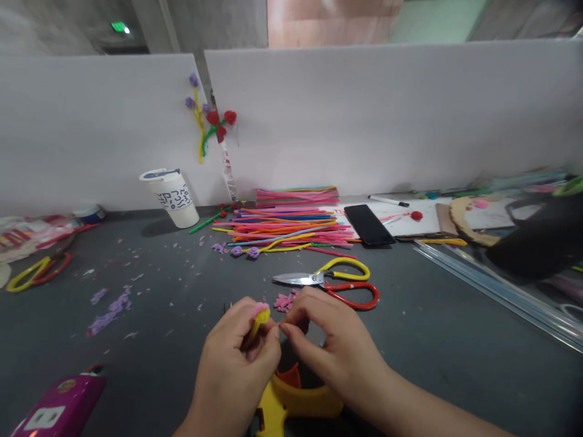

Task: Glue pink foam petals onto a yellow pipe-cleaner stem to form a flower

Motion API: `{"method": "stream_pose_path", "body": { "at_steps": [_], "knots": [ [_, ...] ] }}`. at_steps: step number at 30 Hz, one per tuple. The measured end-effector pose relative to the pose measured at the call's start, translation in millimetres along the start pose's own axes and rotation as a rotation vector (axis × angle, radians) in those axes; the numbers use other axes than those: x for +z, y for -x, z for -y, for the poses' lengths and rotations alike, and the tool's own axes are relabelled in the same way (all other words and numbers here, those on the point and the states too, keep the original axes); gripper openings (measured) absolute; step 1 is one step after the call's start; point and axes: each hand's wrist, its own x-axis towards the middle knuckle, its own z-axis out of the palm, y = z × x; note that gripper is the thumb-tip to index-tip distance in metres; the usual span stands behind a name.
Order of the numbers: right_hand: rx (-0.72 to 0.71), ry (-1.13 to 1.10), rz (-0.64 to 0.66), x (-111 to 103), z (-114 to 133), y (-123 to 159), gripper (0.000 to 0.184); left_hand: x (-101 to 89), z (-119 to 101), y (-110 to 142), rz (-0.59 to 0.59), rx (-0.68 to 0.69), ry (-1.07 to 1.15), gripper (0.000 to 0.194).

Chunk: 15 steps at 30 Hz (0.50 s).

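Left hand's (241, 358) grip pinches a pink-and-yellow piece (260, 314); right's (325, 340) nearly closed, contents unclear

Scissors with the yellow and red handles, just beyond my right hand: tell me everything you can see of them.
The scissors lie on the dark table, tips pointing left. The blades are shiny, metal-looking, tapered and apparently closed, joined at a round pivot. Of the two loop handles, the yellow one is farther away, the red one nearer. Pink bits lie just nearer than the blades. Neither hand grips them.
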Motion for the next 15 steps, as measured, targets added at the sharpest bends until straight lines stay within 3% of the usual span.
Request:
{"method": "stream_pose_path", "body": {
  "at_steps": [4,15],
  "knots": [
    [0.090,-0.030,0.026,1.1,-1.0,-1.5,0.014,0.7,-1.4,-1.4,0.006,-0.022,-0.036,0.018],
    [0.137,-0.057,0.062,-0.7,-1.9,-5.4,0.013,0.6,-2.0,-2.7,-0.026,-0.050,-0.010,0.018]
  ]
}}
